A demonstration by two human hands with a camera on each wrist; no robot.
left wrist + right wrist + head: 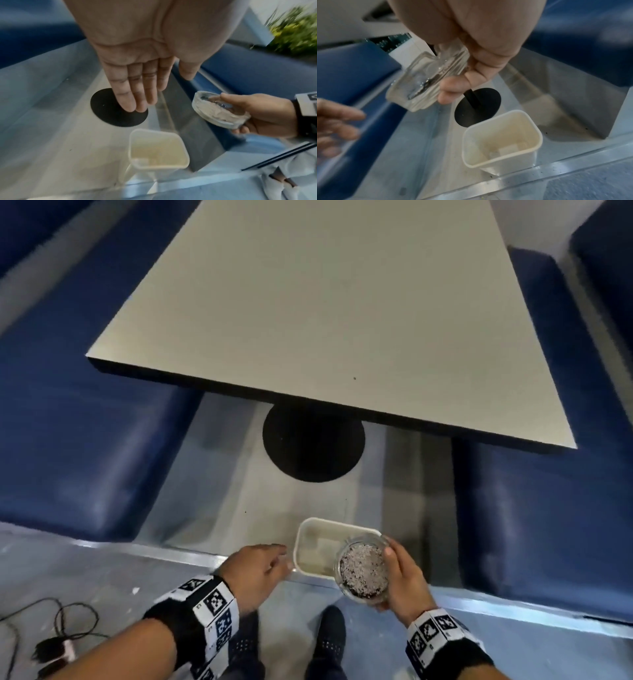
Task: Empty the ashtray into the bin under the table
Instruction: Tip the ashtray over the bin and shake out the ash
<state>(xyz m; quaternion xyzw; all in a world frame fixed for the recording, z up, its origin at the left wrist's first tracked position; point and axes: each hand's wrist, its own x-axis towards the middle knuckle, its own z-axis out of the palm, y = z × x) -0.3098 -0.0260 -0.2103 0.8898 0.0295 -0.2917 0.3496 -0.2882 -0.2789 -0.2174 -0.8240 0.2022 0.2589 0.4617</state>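
Right hand (404, 577) clasping ashtray (363, 568), left hand (255, 573) slack, above bin (308, 529) on grey floor (219, 508) between blue seats (68, 440).

The right hand (399, 575) is gripping a glass ashtray (363, 568), thumb on its rim and fingers curled underneath. The left hand (255, 571) is hovering palm down, fingers straight and together, holding nothing.
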